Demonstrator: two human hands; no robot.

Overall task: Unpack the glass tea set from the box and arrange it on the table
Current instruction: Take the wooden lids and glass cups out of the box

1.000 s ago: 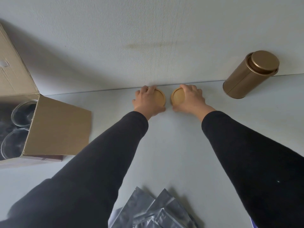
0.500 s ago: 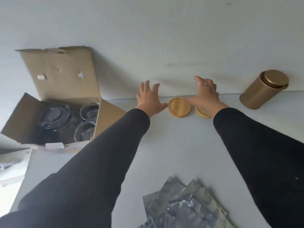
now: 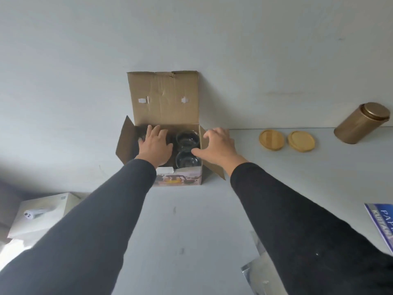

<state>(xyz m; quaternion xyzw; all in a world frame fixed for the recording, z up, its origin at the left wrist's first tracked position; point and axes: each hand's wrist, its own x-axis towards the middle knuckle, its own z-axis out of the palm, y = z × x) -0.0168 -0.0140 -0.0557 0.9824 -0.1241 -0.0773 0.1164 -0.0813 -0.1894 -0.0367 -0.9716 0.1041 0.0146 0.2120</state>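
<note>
Hands (image 3: pixel 156 143) now over open box (image 3: pixel 163 99).

Your box (image 3: pixel 163 107) stands at twelve o'clock on the table (image 3: pixel 191 220), against the wall, lid flap up behind it. Inside, two glass cups (image 3: pixel 188 149) sit in its right half, one behind the other. Your left hand (image 3: pixel 155 145) is over the box's left half; your right hand (image 3: pixel 217 145) is over its right edge. At two o'clock two round coasters (image 3: pixel 286 140) lie side by side, with a tin (image 3: pixel 361 123) to their right.
</note>
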